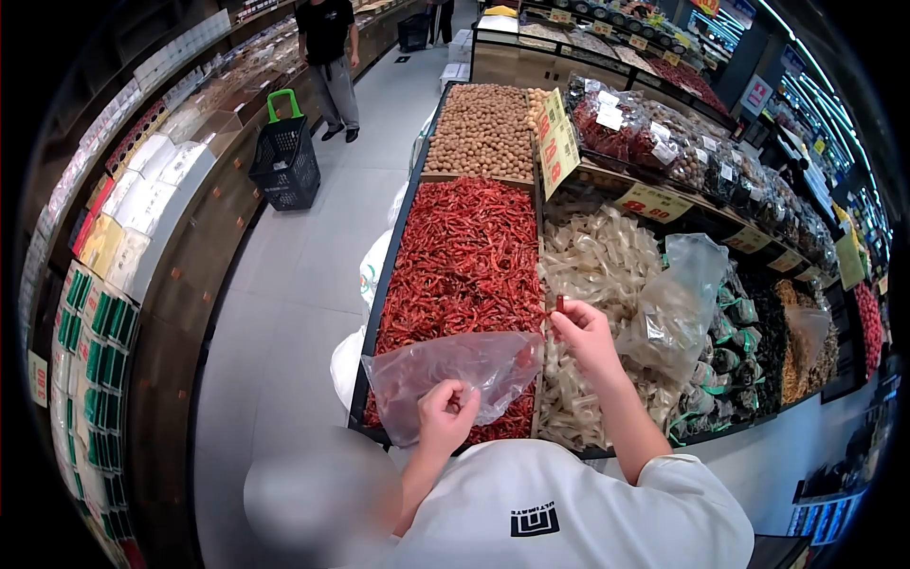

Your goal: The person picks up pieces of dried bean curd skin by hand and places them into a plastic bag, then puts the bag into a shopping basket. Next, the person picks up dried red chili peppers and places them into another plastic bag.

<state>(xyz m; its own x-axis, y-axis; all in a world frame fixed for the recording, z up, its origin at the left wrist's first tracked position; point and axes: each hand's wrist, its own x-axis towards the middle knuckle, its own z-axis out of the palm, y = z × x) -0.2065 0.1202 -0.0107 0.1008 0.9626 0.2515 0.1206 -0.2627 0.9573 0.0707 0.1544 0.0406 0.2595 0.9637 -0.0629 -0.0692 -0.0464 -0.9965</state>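
My left hand (pixel 447 412) is closed on a clear plastic bag (pixel 417 370), which spreads out above the near end of a bin of dried red chilies (pixel 464 251). With thumb and fingers pinched, my right hand (pixel 583 332) holds a dried red chili (pixel 559 303) over the divider on the bin's right side. Right of that divider lies a heap of pale, translucent dried strips (pixel 602 251). Another clear plastic bag (pixel 673 303) rests on the heap, beyond my right hand.
Round brown nuts (pixel 482 133) fill the bin's far section beside a yellow price sign (pixel 556 142). Packaged goods (pixel 654 142) line the raised shelf at right. A black basket with a green handle (pixel 286 161) stands in the left aisle, near a person (pixel 330 66).
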